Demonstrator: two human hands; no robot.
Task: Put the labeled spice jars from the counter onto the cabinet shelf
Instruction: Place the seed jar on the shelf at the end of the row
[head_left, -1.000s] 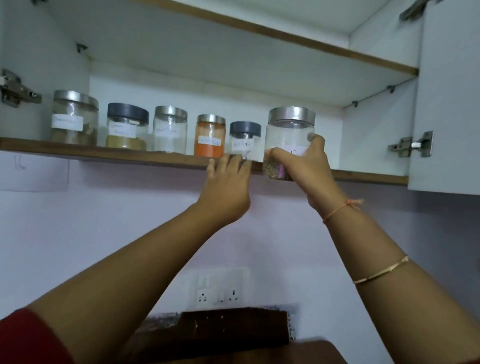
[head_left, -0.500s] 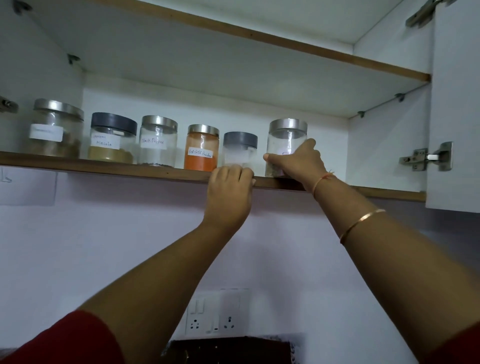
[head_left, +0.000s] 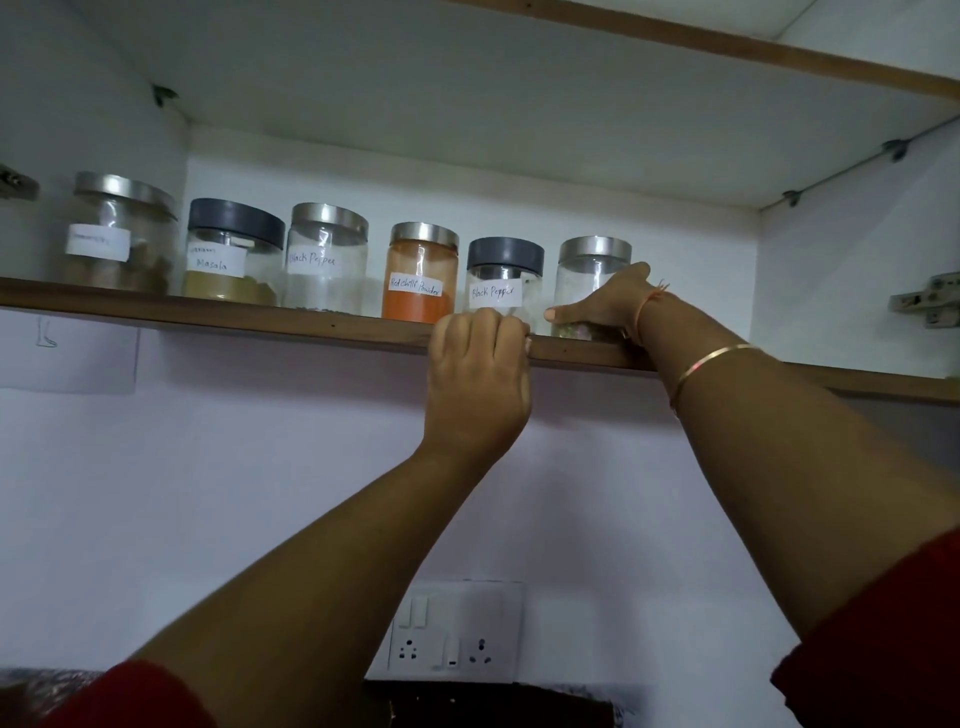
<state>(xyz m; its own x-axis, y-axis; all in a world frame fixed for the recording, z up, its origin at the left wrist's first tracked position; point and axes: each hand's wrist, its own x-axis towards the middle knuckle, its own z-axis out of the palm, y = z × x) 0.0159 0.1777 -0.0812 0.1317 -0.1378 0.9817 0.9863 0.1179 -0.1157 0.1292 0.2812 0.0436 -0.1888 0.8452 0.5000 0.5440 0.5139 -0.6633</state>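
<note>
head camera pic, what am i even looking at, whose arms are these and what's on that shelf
A person wears the camera on their head, so you see their own arms reaching up. Six spice jars stand in a row on the cabinet shelf. The right hand wraps the end jar, which already sits on the shelf. The left hand grips the shelf's front edge, holding no jar. Readable labels: masala jar, chilli jar, and two saying black pepper. A wall socket is below.
</note>
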